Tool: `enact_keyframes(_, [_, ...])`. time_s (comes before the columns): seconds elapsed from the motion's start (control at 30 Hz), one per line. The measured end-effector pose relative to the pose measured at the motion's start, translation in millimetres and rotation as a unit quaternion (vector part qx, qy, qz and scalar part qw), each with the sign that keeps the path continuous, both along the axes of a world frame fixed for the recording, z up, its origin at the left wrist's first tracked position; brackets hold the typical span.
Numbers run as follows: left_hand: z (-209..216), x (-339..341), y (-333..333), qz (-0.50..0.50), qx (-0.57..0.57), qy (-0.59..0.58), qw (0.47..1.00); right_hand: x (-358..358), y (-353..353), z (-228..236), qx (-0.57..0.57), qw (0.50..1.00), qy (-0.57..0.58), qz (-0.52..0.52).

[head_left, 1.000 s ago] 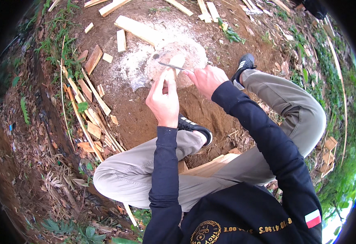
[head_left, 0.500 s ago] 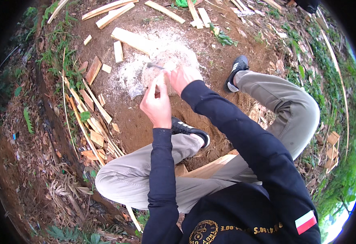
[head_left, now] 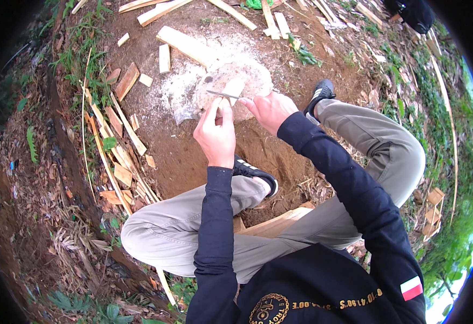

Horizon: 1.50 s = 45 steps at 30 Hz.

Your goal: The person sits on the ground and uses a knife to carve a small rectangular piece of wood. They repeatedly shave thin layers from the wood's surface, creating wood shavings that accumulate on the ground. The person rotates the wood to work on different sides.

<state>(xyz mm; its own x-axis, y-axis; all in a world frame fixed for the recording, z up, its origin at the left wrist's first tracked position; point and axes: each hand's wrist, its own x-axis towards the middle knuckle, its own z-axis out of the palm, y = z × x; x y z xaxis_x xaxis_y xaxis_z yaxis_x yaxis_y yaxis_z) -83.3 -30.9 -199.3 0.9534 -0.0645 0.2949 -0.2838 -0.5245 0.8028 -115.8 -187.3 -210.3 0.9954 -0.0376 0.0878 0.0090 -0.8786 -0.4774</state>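
My left hand (head_left: pixel 216 132) pinches the lower end of a small pale wood block (head_left: pixel 234 87) between thumb and fingers. In my right hand (head_left: pixel 271 110) is a knife (head_left: pixel 221 94), its thin grey blade pointing left and lying across the block just above my left fingertips. The knife's handle is hidden in my right fist. Both hands are above a pale, rounded, flat-topped surface (head_left: pixel 204 102) dusted with white shavings; I cannot tell whether it is stone or a stump.
Beyond the dusted surface lies a thick board (head_left: pixel 185 46) beside a short block (head_left: pixel 164 58). Long wood strips (head_left: pixel 126 124) are piled at the left. My shoes (head_left: pixel 322 92) rest on bare soil. A dark object (head_left: pixel 413 16) is at the far right.
My right hand has moved right, away from my left, drawing the blade with it. The wood block now shows more plainly. My left hand has shifted slightly right.
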Motion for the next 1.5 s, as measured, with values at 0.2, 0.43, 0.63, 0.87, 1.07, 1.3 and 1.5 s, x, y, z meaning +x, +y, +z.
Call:
enact_keyframes(0.2, [-8,-2,2,-0.026,0.02,-0.028,0.999,9,2,0,-0.059,0.998,0.019,0.021])
enact_keyframes(0.43, [-7,-5,-2,-0.038,0.027,-0.034,0.998,29,-16,-17,-0.088,0.995,-0.007,-0.043])
enact_keyframes(0.63, [-5,-3,1,0.006,-0.003,0.008,1.0,8,-7,-22,0.062,0.997,0.002,-0.056])
enact_keyframes(0.87, [-10,1,4,0.03,-0.017,0.019,0.999,-4,18,-14,0.009,1.0,0.008,-0.024])
enact_keyframes(1.07, [-11,3,3,0.038,-0.028,0.019,0.999,4,25,-10,-0.014,0.999,-0.014,-0.038])
enact_keyframes(1.3, [-5,-4,-7,0.011,-0.013,-0.006,1.0,37,-9,-34,-0.067,0.993,-0.001,-0.094])
enact_keyframes(1.5, [-11,3,1,0.041,-0.058,0.033,0.997,17,-5,-35,-0.066,0.996,-0.031,-0.042])
